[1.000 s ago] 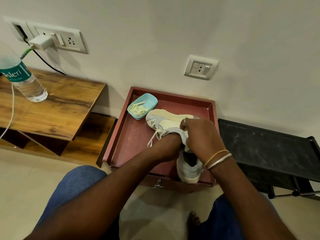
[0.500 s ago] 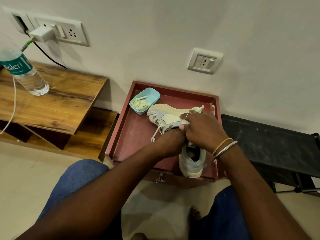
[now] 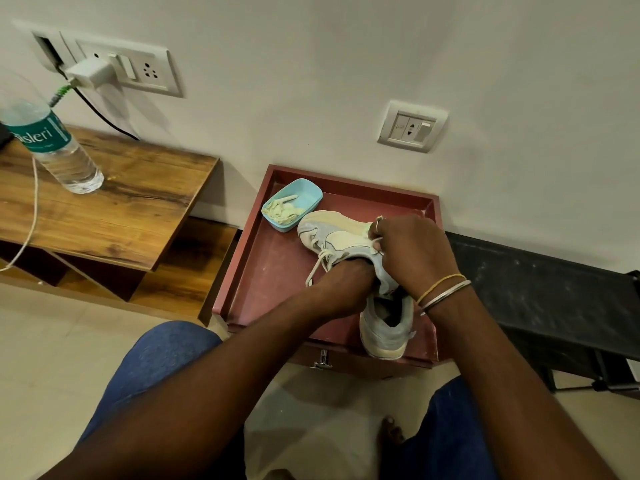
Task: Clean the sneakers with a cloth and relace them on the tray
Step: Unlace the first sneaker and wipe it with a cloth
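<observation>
A pale grey and cream sneaker [image 3: 337, 233] lies on its side on the dark red tray [image 3: 273, 271]. My right hand [image 3: 405, 251] is over its middle and pinches a white lace end. My left hand [image 3: 346, 282] is closed at the sneaker's tongue, where a loose lace [image 3: 317, 265] trails down onto the tray. A second grey sneaker [image 3: 386, 323] stands upright at the tray's near right edge, its opening facing up. No cloth is visible.
A light blue dish [image 3: 304, 197] with pale strips sits at the tray's far left corner. A wooden side table [image 3: 138, 209] with a water bottle [image 3: 55, 147] stands to the left. A black rack [image 3: 540, 299] is on the right. My knees frame the floor below.
My right hand has pulled the lace end back in from the far right, close over the sneaker. The view has shifted slightly downward. The sneakers stay where they were.
</observation>
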